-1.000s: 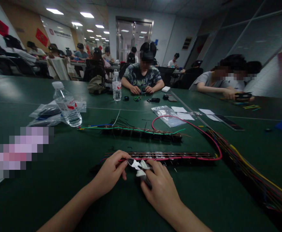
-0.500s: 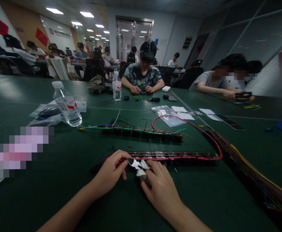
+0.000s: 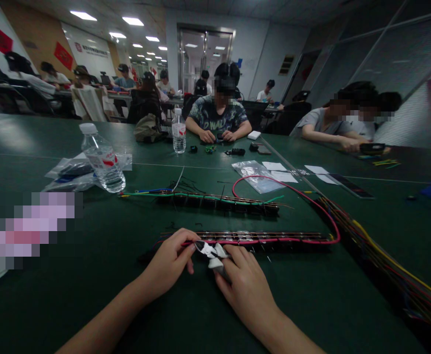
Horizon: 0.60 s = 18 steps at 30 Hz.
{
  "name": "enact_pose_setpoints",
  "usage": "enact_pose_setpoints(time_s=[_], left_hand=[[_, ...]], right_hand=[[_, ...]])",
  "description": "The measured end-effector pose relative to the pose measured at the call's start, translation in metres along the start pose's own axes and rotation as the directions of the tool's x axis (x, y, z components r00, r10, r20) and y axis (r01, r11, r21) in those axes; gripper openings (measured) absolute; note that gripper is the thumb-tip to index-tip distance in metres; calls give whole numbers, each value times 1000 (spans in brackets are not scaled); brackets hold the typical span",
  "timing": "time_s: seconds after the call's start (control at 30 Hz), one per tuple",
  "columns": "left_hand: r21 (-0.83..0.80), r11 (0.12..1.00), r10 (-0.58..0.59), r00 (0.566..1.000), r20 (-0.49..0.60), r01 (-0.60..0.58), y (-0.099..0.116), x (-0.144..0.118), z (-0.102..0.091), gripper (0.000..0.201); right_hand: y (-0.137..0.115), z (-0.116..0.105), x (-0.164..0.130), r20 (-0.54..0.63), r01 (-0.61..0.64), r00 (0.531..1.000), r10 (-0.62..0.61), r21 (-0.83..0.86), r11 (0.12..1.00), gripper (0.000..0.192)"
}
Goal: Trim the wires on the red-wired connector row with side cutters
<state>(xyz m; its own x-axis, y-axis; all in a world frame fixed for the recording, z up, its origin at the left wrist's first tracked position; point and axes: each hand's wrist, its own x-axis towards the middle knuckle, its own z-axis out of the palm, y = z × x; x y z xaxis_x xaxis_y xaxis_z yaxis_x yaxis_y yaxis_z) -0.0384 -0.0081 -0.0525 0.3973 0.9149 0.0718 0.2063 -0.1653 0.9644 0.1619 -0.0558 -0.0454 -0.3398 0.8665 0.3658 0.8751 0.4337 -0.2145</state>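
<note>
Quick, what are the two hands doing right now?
Left hand: closed, pinching the red wire at the strip.
Right hand: closed around the cutters, tips at the wire.

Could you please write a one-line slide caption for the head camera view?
Left hand pinches a red wire while the right hand holds cutters by a terminal strip.

We have a single view, from a camera worn on the head, looking forward and down across the dark green tabletop (image 3: 90, 275). It sits close above our own left hand (image 3: 167, 268) and right hand (image 3: 245, 290) at the lower edge, and faces the seated people and the far doorway (image 3: 204, 56) beyond.
</note>
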Motion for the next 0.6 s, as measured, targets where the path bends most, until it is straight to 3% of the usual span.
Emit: enact_pose_setpoints(time_s=[0.6], left_hand=[[0,1000,8,1000,-4,-8,-2,-1,1,18]], right_hand=[[2,5,-2,-46,7,999,-8,-28,1000,5]])
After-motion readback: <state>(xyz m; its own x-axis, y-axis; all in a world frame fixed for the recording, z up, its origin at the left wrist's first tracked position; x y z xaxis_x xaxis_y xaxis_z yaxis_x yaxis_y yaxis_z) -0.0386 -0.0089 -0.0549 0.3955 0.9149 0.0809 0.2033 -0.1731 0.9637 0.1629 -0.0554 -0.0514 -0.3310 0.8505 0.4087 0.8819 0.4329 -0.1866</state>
